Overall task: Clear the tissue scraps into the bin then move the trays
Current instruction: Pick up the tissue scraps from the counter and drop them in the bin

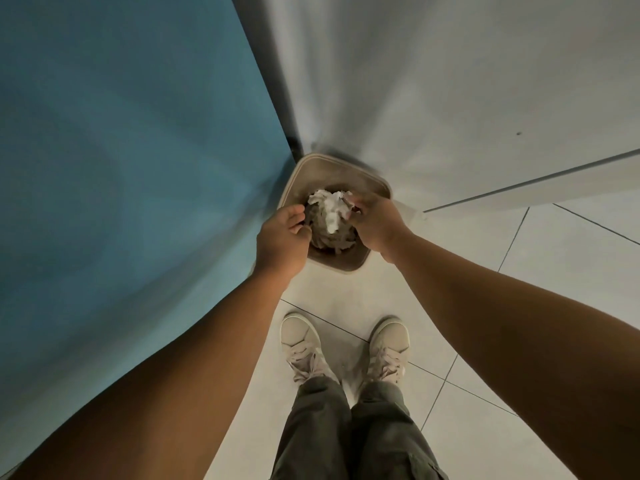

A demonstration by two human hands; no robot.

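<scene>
A beige square bin [349, 265] stands on the floor in the corner, straight below me. Above its opening, a white crumpled wad of tissue scraps [330, 209] sits between my two hands. My left hand [281, 239] is on the wad's left side with its fingers curled against the scraps. My right hand [375, 223] grips the wad from the right, fingertips buried in the tissue. More greyish scraps lie lower, inside the bin. No tray is in view.
A blue wall [121, 150] rises on the left and a white wall [450, 81] on the right, meeting behind the bin. My two shoes [301, 344] stand on the white tiled floor [519, 271] just in front of the bin.
</scene>
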